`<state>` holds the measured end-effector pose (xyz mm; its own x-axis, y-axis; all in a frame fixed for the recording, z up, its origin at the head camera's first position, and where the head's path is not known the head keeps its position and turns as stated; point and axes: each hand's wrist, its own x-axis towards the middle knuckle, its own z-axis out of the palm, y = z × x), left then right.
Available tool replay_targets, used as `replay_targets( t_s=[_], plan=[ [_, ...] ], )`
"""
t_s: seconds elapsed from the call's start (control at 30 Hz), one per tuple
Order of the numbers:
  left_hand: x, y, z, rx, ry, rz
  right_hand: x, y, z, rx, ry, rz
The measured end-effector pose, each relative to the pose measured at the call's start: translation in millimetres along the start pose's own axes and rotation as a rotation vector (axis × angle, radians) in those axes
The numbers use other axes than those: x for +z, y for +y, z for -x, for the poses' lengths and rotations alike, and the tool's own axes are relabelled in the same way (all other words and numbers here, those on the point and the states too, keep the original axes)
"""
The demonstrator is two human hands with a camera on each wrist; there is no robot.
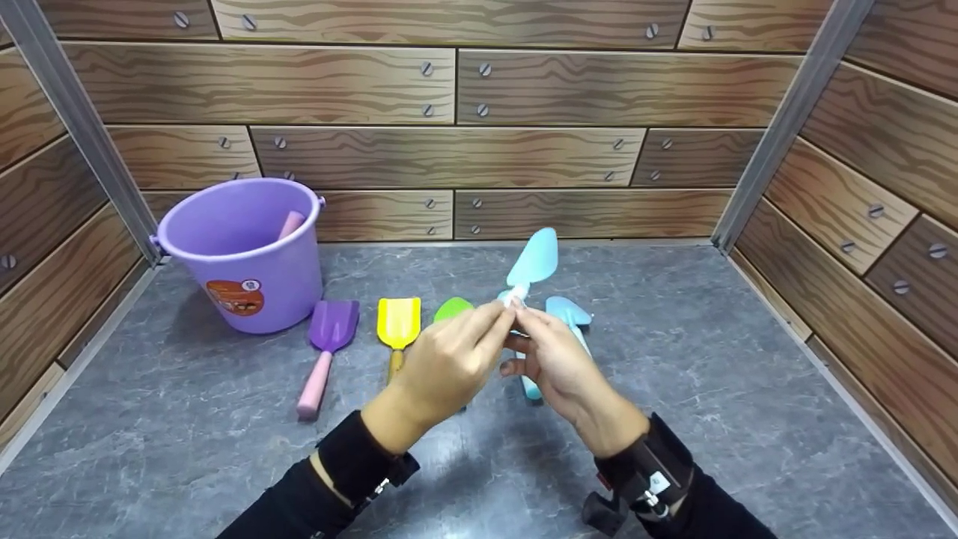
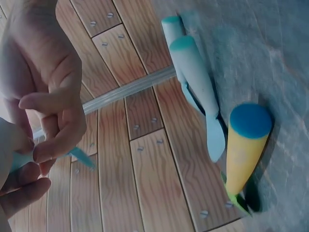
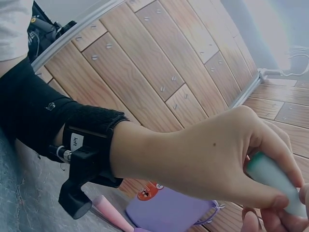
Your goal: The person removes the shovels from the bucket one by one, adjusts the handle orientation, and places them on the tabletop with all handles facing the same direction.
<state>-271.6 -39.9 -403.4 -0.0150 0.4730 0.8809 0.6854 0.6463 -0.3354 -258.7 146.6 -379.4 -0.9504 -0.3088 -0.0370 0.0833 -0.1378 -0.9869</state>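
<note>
Both hands meet over the middle of the floor, holding a light-blue toy trowel point(image 1: 535, 258) whose blade points up and away. My left hand point(image 1: 456, 355) grips its pale handle point(image 3: 275, 181), which has a green end. The fingers of my right hand point(image 1: 561, 367) pinch the trowel near the neck, beside the left fingertips. Below the hands lie two more light-blue toy tools; a blade point(image 1: 569, 311) and a handle point(image 1: 531, 387) show. A green shovel point(image 1: 453, 308) is partly hidden by the left hand; its yellow handle point(image 2: 246, 154) has a blue end.
A purple bucket point(image 1: 258, 292) stands at the back left, with a pink handle point(image 1: 292, 224) inside. To its right lie a purple shovel point(image 1: 333, 326) with pink handle and a yellow shovel point(image 1: 399, 320). Wood-patterned walls point(image 1: 359, 82) enclose the grey floor point(image 1: 748, 389).
</note>
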Motion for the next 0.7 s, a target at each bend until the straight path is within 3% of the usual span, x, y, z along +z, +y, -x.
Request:
replay_targets(
  t_s=[0.27, 0.5, 0.7],
  plan=[
    [-0.4, -2.8, -0.2, -0.029, -0.030, 0.099, -6, -4, -2.9, -0.026, 0.035, 0.011],
    [-8.9, -15.9, -3.8, -0.092, -0.016, 0.125, -26, -24, -6.4, -0.092, 0.223, 0.068],
    [-14.4, -29.8, -5.1, -0.134, 0.007, 0.102, -66, -49, -6.2, -0.153, 0.340, 0.224]
  ],
)
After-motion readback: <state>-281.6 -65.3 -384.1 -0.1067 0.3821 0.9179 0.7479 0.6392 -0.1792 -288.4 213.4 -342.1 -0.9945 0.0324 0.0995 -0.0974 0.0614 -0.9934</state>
